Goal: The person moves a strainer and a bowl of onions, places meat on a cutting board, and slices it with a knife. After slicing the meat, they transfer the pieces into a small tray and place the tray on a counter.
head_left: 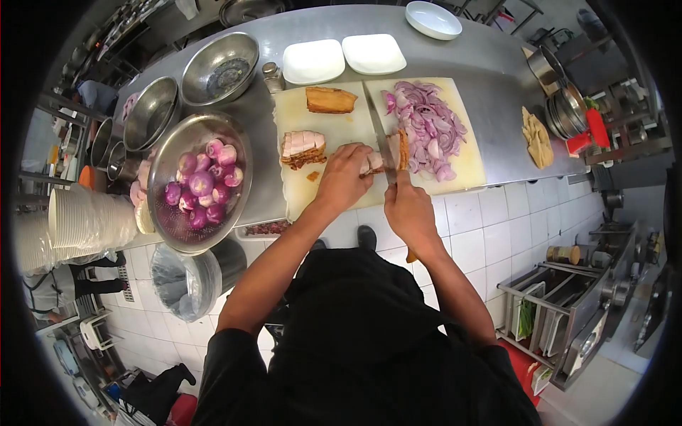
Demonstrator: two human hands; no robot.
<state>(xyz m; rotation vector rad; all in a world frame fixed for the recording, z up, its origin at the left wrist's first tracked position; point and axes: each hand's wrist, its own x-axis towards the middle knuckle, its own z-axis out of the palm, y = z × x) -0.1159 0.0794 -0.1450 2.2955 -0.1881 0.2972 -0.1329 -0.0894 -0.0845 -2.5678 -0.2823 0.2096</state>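
On the white cutting board [348, 131], my left hand [348, 174] presses curled fingers on a piece of browned pork [372, 164]. My right hand [410, 213] is closed around a knife [379, 124], whose long blade stands against the meat and points away from me. Right of the blade rests a cut slice of pork [402, 150]. To the left sit a sliced block of pork [303, 146] and, farther back, a whole browned slab [331, 100]. A heap of sliced red onion [428, 128] covers the board's right part.
A perforated steel bowl [240, 181] holds several peeled red onions [202, 183]. Behind it are steel bowls [222, 67] and white dishes [313, 61]. A pepper shaker [271, 77] stands behind the board. At right are a folded cloth [536, 138] and steel pots [566, 110]. Below left hangs a lined bin [186, 280].
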